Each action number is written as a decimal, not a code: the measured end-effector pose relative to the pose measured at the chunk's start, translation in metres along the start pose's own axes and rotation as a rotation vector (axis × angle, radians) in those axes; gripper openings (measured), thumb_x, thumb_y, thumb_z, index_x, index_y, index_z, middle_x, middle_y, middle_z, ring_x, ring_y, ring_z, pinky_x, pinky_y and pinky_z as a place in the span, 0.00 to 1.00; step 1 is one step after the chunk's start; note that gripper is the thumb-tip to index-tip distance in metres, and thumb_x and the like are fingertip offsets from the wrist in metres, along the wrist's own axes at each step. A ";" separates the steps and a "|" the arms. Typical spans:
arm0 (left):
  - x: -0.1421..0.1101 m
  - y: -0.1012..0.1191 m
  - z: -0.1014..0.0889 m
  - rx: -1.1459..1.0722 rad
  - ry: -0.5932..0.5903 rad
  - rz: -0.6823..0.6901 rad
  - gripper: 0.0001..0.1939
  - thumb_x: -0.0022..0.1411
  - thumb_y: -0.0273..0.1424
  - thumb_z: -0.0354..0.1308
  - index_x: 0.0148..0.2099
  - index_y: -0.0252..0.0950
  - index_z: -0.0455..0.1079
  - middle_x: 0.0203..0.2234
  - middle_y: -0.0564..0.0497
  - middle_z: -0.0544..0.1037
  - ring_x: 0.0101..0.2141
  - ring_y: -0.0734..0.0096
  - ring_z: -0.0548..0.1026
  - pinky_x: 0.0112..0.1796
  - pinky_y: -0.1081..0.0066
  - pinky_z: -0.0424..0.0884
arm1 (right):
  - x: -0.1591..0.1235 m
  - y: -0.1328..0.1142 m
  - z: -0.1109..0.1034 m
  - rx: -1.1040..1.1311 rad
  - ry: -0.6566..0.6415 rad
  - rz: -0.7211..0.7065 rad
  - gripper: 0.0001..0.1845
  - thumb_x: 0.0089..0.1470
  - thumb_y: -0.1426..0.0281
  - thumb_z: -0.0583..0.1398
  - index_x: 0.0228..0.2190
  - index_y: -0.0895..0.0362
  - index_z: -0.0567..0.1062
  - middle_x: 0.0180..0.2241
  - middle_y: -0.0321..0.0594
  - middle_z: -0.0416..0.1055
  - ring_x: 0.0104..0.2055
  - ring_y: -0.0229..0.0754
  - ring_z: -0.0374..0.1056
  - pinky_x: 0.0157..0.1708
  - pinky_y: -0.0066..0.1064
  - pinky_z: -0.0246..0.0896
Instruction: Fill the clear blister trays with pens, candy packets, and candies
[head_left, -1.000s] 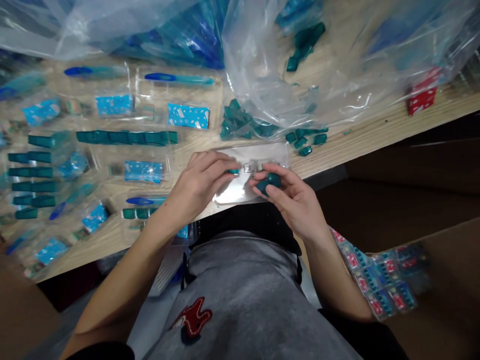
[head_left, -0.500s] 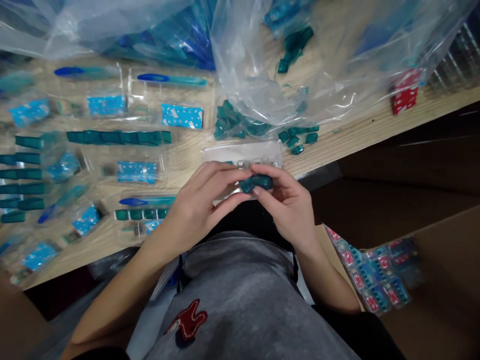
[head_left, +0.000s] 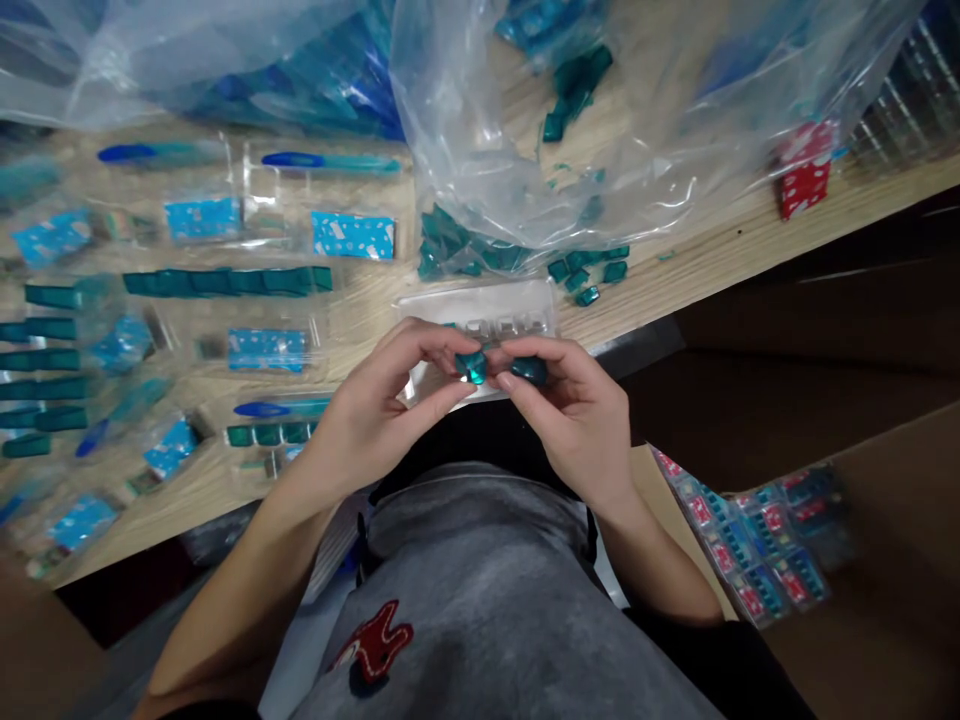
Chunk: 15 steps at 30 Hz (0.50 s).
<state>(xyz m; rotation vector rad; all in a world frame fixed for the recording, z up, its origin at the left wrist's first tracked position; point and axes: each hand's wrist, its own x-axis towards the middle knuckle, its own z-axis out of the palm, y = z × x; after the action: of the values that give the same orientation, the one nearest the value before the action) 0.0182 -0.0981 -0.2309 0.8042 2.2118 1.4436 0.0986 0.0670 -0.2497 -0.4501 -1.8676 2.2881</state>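
Pinched between the thumb and fingers of my left hand (head_left: 375,405) is a small shiny teal plastic piece (head_left: 472,367). My right hand (head_left: 581,420) grips a darker teal plastic piece (head_left: 529,371) in the same way. A narrow gap lies between the two pieces. Just beyond and below my fingers, a clear plastic tray (head_left: 435,302) with moulded compartments rests at the table's edge, partly hidden by my hands. Several loose teal pieces (head_left: 589,296) lie right of the tray, and more sit by the plastic bag behind it.
To the left are several clear trays (head_left: 326,330) with blue-patterned packets (head_left: 352,235), teal strips (head_left: 225,282) and blue-and-teal pens (head_left: 330,162). A large clear bag (head_left: 450,110) covers the back. A red packet (head_left: 806,170) lies far right. Filled packs (head_left: 750,540) sit in a cardboard box below.
The teal pieces, close together between my fingertips before, are now apart, one in each hand. My left hand has shifted slightly left, and the view has moved a little.
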 end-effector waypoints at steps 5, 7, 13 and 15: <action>0.000 0.001 0.002 0.056 0.007 0.087 0.10 0.63 0.27 0.62 0.47 0.41 0.70 0.41 0.51 0.76 0.45 0.69 0.75 0.46 0.67 0.72 | 0.004 0.007 -0.001 0.230 -0.075 0.153 0.08 0.54 0.71 0.67 0.37 0.53 0.77 0.36 0.32 0.77 0.35 0.33 0.74 0.39 0.26 0.73; -0.001 0.001 0.004 0.092 0.015 0.119 0.08 0.63 0.27 0.63 0.45 0.40 0.70 0.41 0.51 0.76 0.45 0.70 0.75 0.46 0.68 0.72 | 0.006 0.009 0.001 0.290 -0.038 0.179 0.09 0.51 0.70 0.69 0.35 0.53 0.77 0.35 0.32 0.76 0.38 0.33 0.73 0.40 0.25 0.72; -0.008 -0.001 0.006 0.344 0.068 0.217 0.11 0.66 0.28 0.61 0.49 0.39 0.68 0.40 0.51 0.77 0.42 0.70 0.77 0.42 0.70 0.75 | 0.007 0.013 0.007 0.438 -0.020 0.268 0.13 0.44 0.70 0.74 0.31 0.53 0.76 0.31 0.30 0.73 0.34 0.31 0.69 0.39 0.24 0.66; -0.009 0.000 0.006 0.454 0.038 0.258 0.11 0.67 0.28 0.60 0.50 0.38 0.67 0.40 0.50 0.78 0.41 0.70 0.77 0.42 0.70 0.75 | 0.007 0.014 0.006 0.470 -0.034 0.307 0.14 0.43 0.70 0.74 0.30 0.54 0.76 0.30 0.30 0.72 0.33 0.31 0.67 0.37 0.24 0.65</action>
<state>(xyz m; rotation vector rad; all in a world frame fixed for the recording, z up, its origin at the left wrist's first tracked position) 0.0279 -0.0998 -0.2335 1.2561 2.5825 1.0703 0.0908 0.0601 -0.2635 -0.6615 -1.2710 2.8347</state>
